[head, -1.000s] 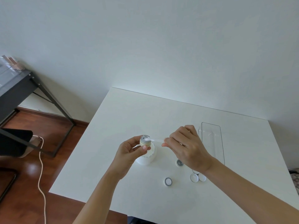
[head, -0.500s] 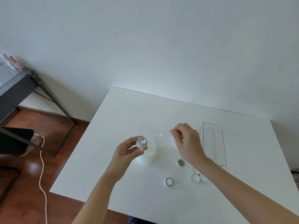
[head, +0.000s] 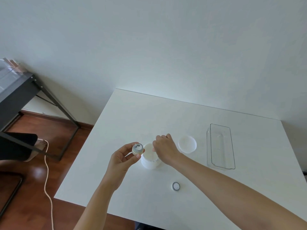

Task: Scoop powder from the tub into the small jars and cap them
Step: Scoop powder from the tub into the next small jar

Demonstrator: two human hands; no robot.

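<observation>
- Your left hand (head: 122, 159) pinches small open-topped jar (head: 137, 149), at 9 o'clock of white powder tub (head: 150, 159);
- Your right hand (head: 164, 149) over tub, fingers curled; held item unclear

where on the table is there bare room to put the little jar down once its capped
Bare: the far half of the table behind the tub, and the near left corner beside the left hand. Crowded: the middle, where the right hand is over the tub, with its lid, the clear tray and a loose cap.

A white surface (head: 132, 113) set against the wall carries an open white tub (head: 150, 161) near its middle, the tub's lid (head: 187, 144) beside it, a clear rectangular tray (head: 221, 146) toward the right edge, and a small jar (head: 176, 186) nearer the front edge.
</observation>
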